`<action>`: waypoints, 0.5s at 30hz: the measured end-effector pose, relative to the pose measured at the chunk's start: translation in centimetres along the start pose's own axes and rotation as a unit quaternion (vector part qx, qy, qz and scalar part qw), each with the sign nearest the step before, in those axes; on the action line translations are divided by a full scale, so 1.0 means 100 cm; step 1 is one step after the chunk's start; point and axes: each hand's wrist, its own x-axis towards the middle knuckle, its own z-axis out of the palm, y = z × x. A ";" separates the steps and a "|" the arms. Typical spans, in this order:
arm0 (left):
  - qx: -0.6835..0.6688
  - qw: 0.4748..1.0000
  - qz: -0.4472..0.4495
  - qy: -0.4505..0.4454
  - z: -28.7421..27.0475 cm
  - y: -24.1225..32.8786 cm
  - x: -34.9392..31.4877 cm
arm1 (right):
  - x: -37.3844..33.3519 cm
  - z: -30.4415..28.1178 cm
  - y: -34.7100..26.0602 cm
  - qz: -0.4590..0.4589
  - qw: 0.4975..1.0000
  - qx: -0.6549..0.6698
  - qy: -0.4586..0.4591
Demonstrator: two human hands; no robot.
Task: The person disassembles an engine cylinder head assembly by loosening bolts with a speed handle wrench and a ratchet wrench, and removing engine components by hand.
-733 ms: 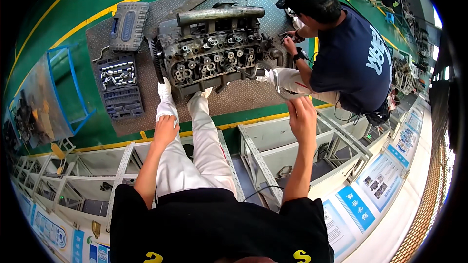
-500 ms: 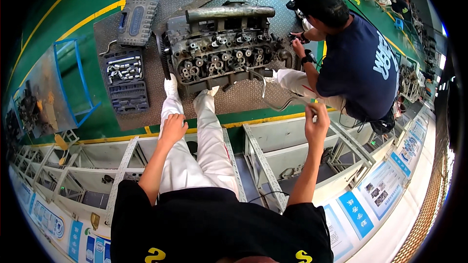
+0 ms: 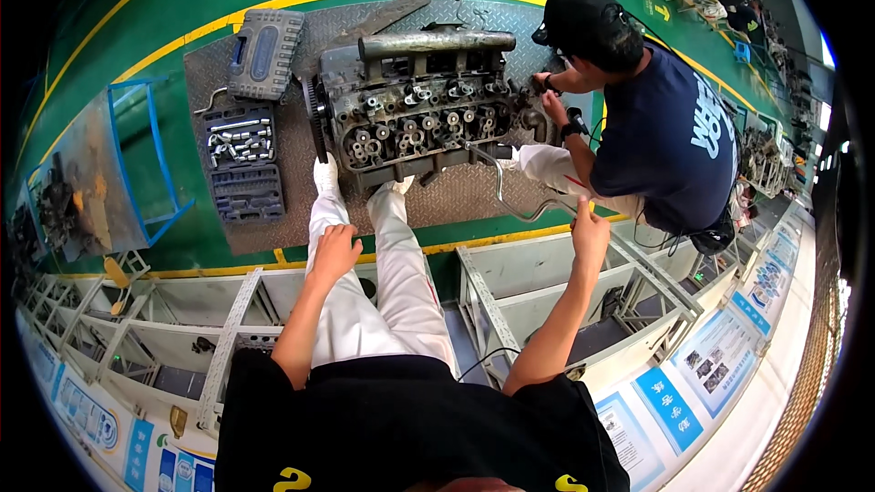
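I sit with my white-trousered legs stretched toward a grimy engine [image 3: 415, 114] lying on a checker-plate mat [image 3: 456, 196]. My left hand [image 3: 335, 251] rests flat on my left thigh, fingers spread, holding nothing. My right hand [image 3: 591, 235] is raised at the right and closed around the end of a thin bent metal tube [image 3: 506, 200] that curves back to the engine's near side. A person in a dark blue shirt and black cap [image 3: 665, 128] crouches at the engine's right end with both hands on it.
An open socket set [image 3: 239, 159] and a closed grey tool case [image 3: 264, 53] lie on the mat left of the engine. A blue frame [image 3: 146, 164] stands further left. Grey metal racking [image 3: 510, 292] runs under my legs, with blue posters at the lower right.
My right hand has moved slightly to the right and down, and the bent tube now shows clearly between it and the engine. My left hand has stayed on my thigh.
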 end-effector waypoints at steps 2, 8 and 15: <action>-0.006 1.000 0.002 0.003 0.000 -0.001 0.001 | 0.004 0.003 0.004 -0.015 1.000 0.016 0.004; -0.033 0.999 -0.003 0.019 -0.005 -0.008 0.001 | 0.017 0.004 -0.010 -0.135 0.990 0.014 0.042; -0.030 0.999 0.004 0.038 -0.009 -0.020 0.005 | 0.006 -0.008 -0.039 -0.308 0.951 -0.020 0.022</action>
